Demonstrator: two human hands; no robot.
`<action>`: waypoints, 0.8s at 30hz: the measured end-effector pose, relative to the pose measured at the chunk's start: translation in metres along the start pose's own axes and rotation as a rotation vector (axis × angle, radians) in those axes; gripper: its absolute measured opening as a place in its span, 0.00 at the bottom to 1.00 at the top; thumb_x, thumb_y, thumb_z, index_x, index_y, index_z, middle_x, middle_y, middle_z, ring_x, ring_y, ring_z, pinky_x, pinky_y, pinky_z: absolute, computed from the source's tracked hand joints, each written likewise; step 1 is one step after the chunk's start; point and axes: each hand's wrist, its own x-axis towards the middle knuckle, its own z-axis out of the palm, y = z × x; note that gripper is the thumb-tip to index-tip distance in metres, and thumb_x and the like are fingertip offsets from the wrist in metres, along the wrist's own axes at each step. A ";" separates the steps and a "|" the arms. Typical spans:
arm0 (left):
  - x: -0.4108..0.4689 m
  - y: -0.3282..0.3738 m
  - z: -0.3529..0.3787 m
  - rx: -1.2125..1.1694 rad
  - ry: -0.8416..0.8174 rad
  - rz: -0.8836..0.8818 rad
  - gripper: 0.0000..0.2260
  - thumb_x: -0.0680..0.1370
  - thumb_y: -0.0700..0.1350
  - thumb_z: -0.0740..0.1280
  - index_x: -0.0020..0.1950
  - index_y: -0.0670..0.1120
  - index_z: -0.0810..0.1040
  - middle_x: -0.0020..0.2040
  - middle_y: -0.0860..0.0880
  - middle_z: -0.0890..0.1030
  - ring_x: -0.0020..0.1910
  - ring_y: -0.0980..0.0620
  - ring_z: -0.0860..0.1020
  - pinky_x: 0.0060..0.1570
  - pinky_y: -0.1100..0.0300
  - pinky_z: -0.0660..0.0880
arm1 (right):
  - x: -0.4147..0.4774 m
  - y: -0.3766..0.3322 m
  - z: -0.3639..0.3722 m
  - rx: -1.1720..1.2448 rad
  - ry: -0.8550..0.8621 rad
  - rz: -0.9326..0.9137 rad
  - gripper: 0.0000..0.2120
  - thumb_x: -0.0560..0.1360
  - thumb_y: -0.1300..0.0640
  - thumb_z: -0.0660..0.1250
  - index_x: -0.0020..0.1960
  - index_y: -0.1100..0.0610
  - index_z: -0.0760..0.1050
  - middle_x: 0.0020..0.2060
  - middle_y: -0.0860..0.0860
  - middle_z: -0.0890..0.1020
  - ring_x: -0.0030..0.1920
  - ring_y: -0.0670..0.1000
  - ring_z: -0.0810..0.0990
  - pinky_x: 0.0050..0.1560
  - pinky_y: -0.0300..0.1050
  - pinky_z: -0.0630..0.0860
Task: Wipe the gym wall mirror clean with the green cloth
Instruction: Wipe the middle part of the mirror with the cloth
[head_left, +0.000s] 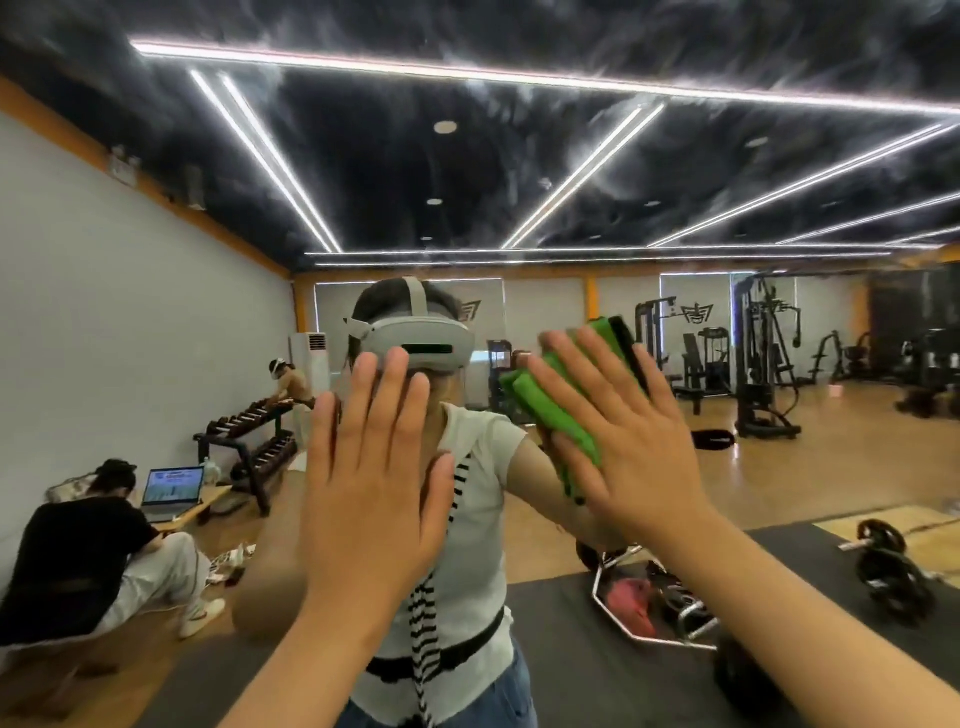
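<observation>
From the head view, the gym wall mirror (519, 156) fills nearly the whole frame, and hazy streaks show on the glass over the reflected dark ceiling and its light strips.

Both hands are raised flat toward the glass, side by side but apart. The left hand (374, 478) is spread with its fingers straight and pointing up, and it holds nothing. The right hand (628, 441) is also flat with straight, fanned fingers, tilted a little to the left. It presses the green cloth (535, 402) against the mirror.

The cloth is folded and sits under the right palm and fingers. It pokes out past the fingertips at the top and along the thumb side, where a rolled edge shows. It lies wholly on the right hand's side, clear of the left hand.

Between the hands the mirror shows the person in a white headset (421, 343) and a light tee. At lower left a seated person (88, 540) in black faces an open laptop (174, 486) on a low desk (213, 499). A dumbbell rack (249, 441) stands behind that, against the wall. Weight machines (763, 353) stand at the right, and a barbell (883, 561) lies on the dark floor mat.
</observation>
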 end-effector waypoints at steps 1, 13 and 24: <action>0.000 0.001 0.000 0.005 0.003 -0.001 0.29 0.81 0.52 0.55 0.80 0.41 0.57 0.81 0.41 0.57 0.80 0.42 0.54 0.78 0.43 0.49 | 0.003 0.015 -0.003 0.012 0.005 0.112 0.26 0.84 0.46 0.45 0.80 0.48 0.51 0.80 0.51 0.55 0.80 0.50 0.49 0.79 0.53 0.41; 0.000 0.000 -0.001 -0.003 -0.006 -0.006 0.30 0.82 0.52 0.55 0.81 0.42 0.53 0.82 0.42 0.56 0.81 0.43 0.53 0.79 0.45 0.47 | 0.005 -0.023 0.001 0.045 0.003 -0.088 0.25 0.84 0.46 0.47 0.80 0.50 0.58 0.79 0.53 0.59 0.80 0.54 0.56 0.79 0.58 0.47; 0.000 0.002 -0.006 -0.001 -0.003 -0.022 0.28 0.82 0.51 0.55 0.80 0.40 0.58 0.80 0.41 0.60 0.80 0.43 0.55 0.79 0.43 0.51 | 0.021 -0.052 0.008 0.078 0.050 -0.091 0.26 0.84 0.46 0.47 0.80 0.52 0.59 0.79 0.53 0.60 0.80 0.53 0.54 0.78 0.58 0.46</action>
